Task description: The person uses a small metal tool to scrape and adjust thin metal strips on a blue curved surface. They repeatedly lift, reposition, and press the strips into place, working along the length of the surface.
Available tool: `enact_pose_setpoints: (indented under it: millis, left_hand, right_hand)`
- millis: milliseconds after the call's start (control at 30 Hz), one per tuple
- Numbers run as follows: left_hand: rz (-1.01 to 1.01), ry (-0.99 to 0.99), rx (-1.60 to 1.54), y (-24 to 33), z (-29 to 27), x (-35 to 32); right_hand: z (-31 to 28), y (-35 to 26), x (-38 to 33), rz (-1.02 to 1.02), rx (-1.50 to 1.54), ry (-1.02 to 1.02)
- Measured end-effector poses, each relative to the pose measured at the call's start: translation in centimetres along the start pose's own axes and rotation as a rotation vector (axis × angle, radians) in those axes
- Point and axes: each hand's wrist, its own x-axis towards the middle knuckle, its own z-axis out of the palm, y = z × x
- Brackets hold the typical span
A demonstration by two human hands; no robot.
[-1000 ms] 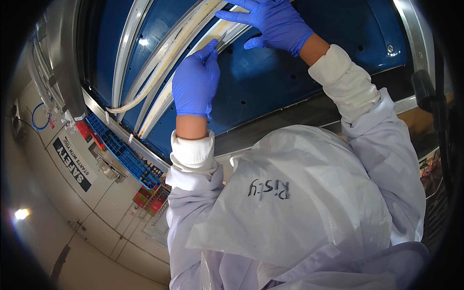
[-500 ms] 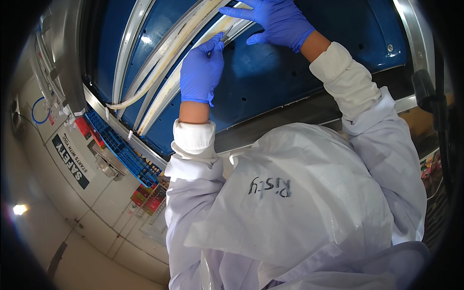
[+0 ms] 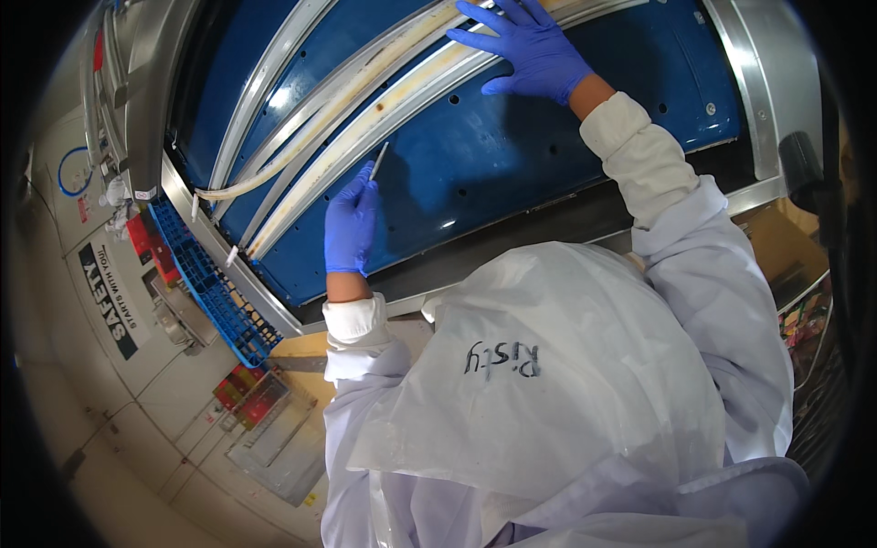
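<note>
My left hand (image 3: pixel 351 226), in a blue glove, pinches a thin, light-grey, stick-like tool (image 3: pixel 381 155) between thumb and fingers. The tool's tip points up, just off the lower edge of a curved pale rail (image 3: pixel 358 119) with brownish stains. Over the upper part of this rail lies my right hand (image 3: pixel 539 57), also gloved in blue, its fingers spread and nothing gripped in it. Both rails and hands are above a dark blue panel (image 3: pixel 498 151) dotted with small holes.
Another curved rail (image 3: pixel 265 82) runs along the panel's left. A metal frame (image 3: pixel 744 68) borders the right side. Beyond the left edge are a blue plastic crate (image 3: pixel 206 283) and a wall sign (image 3: pixel 108 301). A dark cylindrical fitting (image 3: pixel 804 173) hangs at right.
My left hand has moved down and left, away from the rail, bringing the thin tool into clear view. My right hand stays spread over the rail.
</note>
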Motion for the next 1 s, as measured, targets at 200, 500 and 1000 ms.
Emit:
enact_pose_setpoints:
  millis: [200, 500, 1000]
  left_hand:
    - [0.160, -0.038, -0.139, 0.0, 2.8, -1.7]
    - [0.270, 0.024, -0.193, 2.5, 4.0, -4.4]
    - [0.069, 0.364, 0.324, 14.0, 10.8, 2.3]
  right_hand:
    - [0.7, 0.1, -4.0, 0.070, -0.160, 0.055]
    - [-1.5, 3.8, -6.4, 0.067, -0.230, 0.013]
    - [-3.3, 7.8, -3.6, -0.110, -0.079, -0.132]
